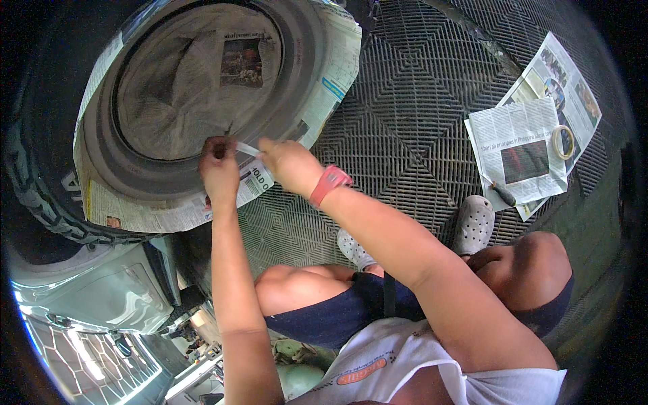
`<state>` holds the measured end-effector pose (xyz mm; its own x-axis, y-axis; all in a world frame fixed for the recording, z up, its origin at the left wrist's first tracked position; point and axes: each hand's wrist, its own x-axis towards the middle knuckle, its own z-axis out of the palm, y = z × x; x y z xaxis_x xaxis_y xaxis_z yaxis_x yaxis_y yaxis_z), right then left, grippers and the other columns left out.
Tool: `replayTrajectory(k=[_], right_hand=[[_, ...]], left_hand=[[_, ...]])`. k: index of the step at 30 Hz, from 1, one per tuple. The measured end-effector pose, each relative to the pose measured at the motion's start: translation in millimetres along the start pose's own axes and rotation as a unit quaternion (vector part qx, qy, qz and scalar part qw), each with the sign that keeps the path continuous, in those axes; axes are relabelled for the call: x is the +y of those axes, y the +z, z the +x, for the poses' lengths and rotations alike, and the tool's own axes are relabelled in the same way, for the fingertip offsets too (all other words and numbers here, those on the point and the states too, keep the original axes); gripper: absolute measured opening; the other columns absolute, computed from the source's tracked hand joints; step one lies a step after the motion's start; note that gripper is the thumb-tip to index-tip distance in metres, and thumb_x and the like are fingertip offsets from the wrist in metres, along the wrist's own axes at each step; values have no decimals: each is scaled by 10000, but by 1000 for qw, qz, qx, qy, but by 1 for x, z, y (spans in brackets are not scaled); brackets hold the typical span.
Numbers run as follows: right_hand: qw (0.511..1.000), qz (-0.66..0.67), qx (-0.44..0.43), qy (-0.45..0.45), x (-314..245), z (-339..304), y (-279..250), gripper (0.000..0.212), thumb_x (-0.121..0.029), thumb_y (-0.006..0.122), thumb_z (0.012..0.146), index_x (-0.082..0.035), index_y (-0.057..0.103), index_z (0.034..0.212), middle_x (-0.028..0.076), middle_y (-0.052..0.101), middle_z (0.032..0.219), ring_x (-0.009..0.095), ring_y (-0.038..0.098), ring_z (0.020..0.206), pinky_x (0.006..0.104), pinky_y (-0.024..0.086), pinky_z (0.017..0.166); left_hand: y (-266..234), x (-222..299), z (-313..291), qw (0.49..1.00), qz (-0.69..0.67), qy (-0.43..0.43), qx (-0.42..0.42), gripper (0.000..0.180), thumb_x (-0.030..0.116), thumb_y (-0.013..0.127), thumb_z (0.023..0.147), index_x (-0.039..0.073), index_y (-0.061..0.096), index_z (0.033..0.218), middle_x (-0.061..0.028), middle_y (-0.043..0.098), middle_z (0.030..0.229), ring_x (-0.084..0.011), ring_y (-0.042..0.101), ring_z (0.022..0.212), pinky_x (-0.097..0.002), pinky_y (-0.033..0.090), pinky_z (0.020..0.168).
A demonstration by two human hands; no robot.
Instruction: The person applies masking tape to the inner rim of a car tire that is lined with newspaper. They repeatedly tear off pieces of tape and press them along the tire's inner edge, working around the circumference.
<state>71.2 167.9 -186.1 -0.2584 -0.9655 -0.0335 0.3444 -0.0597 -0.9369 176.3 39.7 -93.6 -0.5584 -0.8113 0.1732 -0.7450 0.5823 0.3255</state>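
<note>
A car wheel (182,192) stands at the upper left, with newspaper (337,67) tucked round between its rim and the black tyre (34,182). More newspaper (169,88) covers the middle inside the ring. At the lower part of the rim, a short whitish strip of tape (247,149) is stretched between my hands. My left hand (219,165) is closed at the strip's left end, its fingertips partly hidden. On the other end, my right hand (290,164) pinches the strip, a pink watch on its wrist.
On the dark grated floor mat (405,101), to the right, lie newspaper sheets (499,125) with a tape roll (563,142) and a dark-handled tool (503,194) on them. My knees and grey clogs (474,226) are close below. A shiny car body panel (101,287) is at the lower left.
</note>
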Motion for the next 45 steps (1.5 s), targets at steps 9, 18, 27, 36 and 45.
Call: replayTrajectory(k=[9, 18, 27, 36, 45], right_hand=[[842, -124, 479, -214, -8, 34, -17, 558, -382, 745, 940, 24, 628, 1304, 270, 732, 969, 442, 718, 860, 475, 577, 777], [952, 201, 229, -22, -20, 56, -61, 358, -227, 772, 885, 58, 729, 1097, 161, 758, 994, 204, 689, 910, 359, 537, 838], [813, 419, 402, 38, -21, 126, -52, 224, -95, 656, 927, -4, 747, 1111, 98, 743, 1011, 178, 653, 845, 336, 503, 744], [848, 23, 528, 38, 42, 204, -66, 282, -201, 581, 999, -30, 757, 1139, 173, 756, 1169, 317, 729, 1059, 408, 556, 884], [772, 460, 438, -35, 12, 190, -54, 471, -321, 625, 1039, -19, 621, 1400, 133, 673, 1350, 240, 642, 1201, 357, 500, 989]], left_hand=[[-9, 42, -6, 997, -4, 72, 20, 291, 229, 729, 966, 25, 730, 1172, -209, 760, 1096, -352, 735, 1006, -384, 543, 900], [15, 132, 55, 958, 82, 271, 53, 345, 239, 697, 954, 112, 672, 1274, -178, 757, 1022, -392, 733, 933, -466, 567, 809], [31, 138, 127, 877, 282, 384, -64, 273, 181, 588, 950, 131, 724, 1182, -140, 717, 1205, -357, 674, 1129, -484, 547, 939], [35, 162, 150, 718, 457, 514, -100, 332, 129, 586, 943, 88, 710, 1248, -121, 685, 1261, -339, 622, 1203, -490, 481, 1037], [28, 163, 159, 708, 443, 537, -120, 374, 99, 621, 909, 66, 690, 1276, -101, 667, 1279, -317, 592, 1221, -477, 468, 1051]])
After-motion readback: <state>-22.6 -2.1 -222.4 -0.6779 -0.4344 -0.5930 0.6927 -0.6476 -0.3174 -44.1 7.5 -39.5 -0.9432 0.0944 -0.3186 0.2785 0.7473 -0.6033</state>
